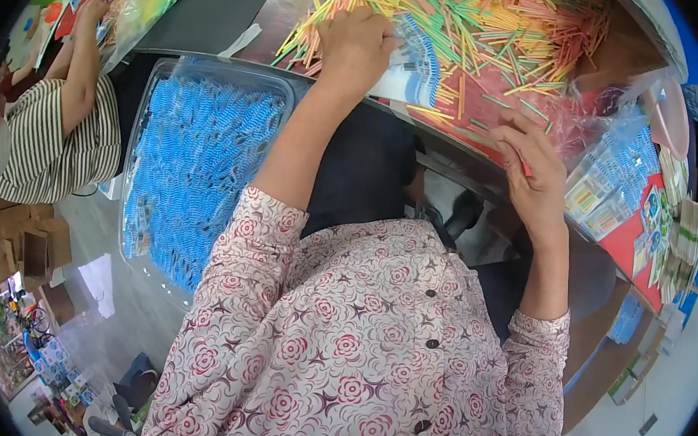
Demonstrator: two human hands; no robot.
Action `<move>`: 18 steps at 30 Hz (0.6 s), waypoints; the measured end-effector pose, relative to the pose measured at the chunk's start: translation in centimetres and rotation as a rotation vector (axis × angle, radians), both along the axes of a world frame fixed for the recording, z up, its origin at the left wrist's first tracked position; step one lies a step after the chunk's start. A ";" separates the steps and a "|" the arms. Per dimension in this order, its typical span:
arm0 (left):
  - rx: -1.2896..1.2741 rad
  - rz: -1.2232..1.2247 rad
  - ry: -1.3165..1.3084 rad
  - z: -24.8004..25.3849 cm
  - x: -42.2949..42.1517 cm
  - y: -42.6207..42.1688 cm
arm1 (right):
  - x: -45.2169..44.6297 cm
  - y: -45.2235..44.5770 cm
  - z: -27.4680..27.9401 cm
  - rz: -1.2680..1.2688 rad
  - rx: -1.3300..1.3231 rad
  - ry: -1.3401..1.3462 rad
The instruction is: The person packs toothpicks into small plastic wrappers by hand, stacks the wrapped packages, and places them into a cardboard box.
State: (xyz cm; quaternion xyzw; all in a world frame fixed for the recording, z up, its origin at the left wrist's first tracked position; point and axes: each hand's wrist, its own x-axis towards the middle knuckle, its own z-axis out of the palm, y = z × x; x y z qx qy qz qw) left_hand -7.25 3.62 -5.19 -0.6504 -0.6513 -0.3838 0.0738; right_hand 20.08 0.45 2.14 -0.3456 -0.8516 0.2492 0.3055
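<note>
My left hand (355, 51) is closed at the near edge of a heap of thin yellow, green, orange and pink sticks (498, 32). Between its fingers and thumb it pinches the side of a small clear packet (416, 66) printed with blue wavy lines. My fingertips are partly hidden behind the hand. My right hand (533, 169) hovers by the table's front edge, just right of the heap. Its fingers are loosely bent and apart, and nothing shows in them. A few loose sticks lie near its fingertips.
A clear tub (131, 191) full of blue-printed packets (204, 164) stands at my left. Filled packets (609, 191) lie on the right, beside a pink scoop-like object (667, 117) and stacks of printed cards (683, 239). Another person in a striped shirt (57, 143) works at far left.
</note>
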 end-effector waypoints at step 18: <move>0.420 -0.214 0.132 4.9 6.1 -1.9 | -5.9 6.2 -2.2 -0.138 -0.674 0.499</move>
